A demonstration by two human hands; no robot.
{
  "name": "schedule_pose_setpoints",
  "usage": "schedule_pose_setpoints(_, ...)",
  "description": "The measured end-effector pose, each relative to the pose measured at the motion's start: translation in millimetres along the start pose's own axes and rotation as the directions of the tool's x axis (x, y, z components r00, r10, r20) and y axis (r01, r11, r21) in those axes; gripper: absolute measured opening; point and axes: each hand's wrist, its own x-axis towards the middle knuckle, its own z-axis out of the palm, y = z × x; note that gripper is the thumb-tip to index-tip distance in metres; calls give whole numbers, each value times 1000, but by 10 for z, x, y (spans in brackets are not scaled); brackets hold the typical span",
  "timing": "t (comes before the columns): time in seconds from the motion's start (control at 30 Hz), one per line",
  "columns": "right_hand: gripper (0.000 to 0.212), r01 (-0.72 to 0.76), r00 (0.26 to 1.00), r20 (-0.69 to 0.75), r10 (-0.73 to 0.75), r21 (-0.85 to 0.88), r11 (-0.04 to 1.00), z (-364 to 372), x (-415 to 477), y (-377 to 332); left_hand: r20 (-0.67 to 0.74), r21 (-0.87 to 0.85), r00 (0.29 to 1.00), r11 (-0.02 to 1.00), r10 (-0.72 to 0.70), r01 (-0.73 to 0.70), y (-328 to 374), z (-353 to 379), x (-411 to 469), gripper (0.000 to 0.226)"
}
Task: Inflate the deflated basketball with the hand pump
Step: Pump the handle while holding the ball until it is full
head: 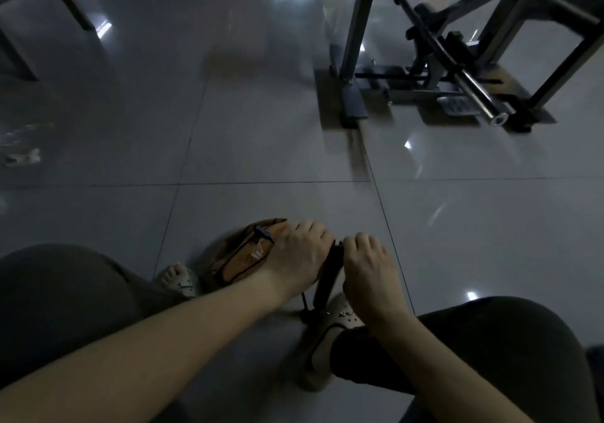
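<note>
1. Basketball (242,256): flat and collapsed, orange-brown with black seams. It lies on the glossy tiled floor (261,148) between your feet, just beside your left foot (178,278). Your left hand covers its right edge.
2. A small dark-blue fitting (263,233) sits on its upper side. You cannot tell from this view whether it is seated in the valve.
3. The hand pump (327,275) stands just to the right of it, a black barrel leaning slightly. Its base is down by your right foot (327,341), which wears a pale clog. A thin dark hose (304,303) shows near that base. You cannot tell whether the foot is pinning the base.
4. Your left hand (297,252) is knuckles up, with its fingers curled down tight around the left side of the pump's top. The handle itself is hidden under them.
5. Your right hand (369,265) mirrors it on the right side. Its fingers are wrapped closed over the top of the barrel and hold nothing else.
6. The two hands nearly touch across the pump's top.
7. A metal exercise machine (434,63) stands well apart at the far right. A dark furniture leg (70,4) shows at the far left.
</note>
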Motion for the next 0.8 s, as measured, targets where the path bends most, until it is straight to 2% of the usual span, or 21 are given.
schedule_pose_setpoints(0.1,19,21,994,-105,-21,-2,1000,-200,25,-15,-93,31,994,998,62,-59,-23,-272,49,8)
schedule_pose_setpoints(0.2,14,19,995,-98,-21,-28,999,-49,-99,-61,-95,73,993,996,66,-59,46,-110,-117,20)
schedule_pose_setpoints(0.27,13,6,999,-52,-8,-35,999,201,-207,-90,-48,79,996,995,70,-66,113,153,-273,21)
schedule_pose_setpoints(0.4,11,-42,993,108,47,-53,998,602,-303,-129,34,81,999,996,43,-45,122,630,-431,5)
schedule_pose_setpoints(0.53,19,-72,958,271,94,-93,993,814,-304,-92,88,61,996,998,-30,25,214,942,-458,17)
schedule_pose_setpoints(0.63,16,-83,948,299,105,-85,993,927,-267,-68,123,14,990,998,-66,65,245,1088,-456,26)
schedule_pose_setpoints(0.73,21,-70,948,307,80,-44,997,980,-230,-26,153,8,985,997,-75,75,212,1087,-432,16)
schedule_pose_setpoints(0.8,8,-74,948,310,78,-22,997,978,-245,-32,170,9,983,998,-65,64,217,1035,-448,8)
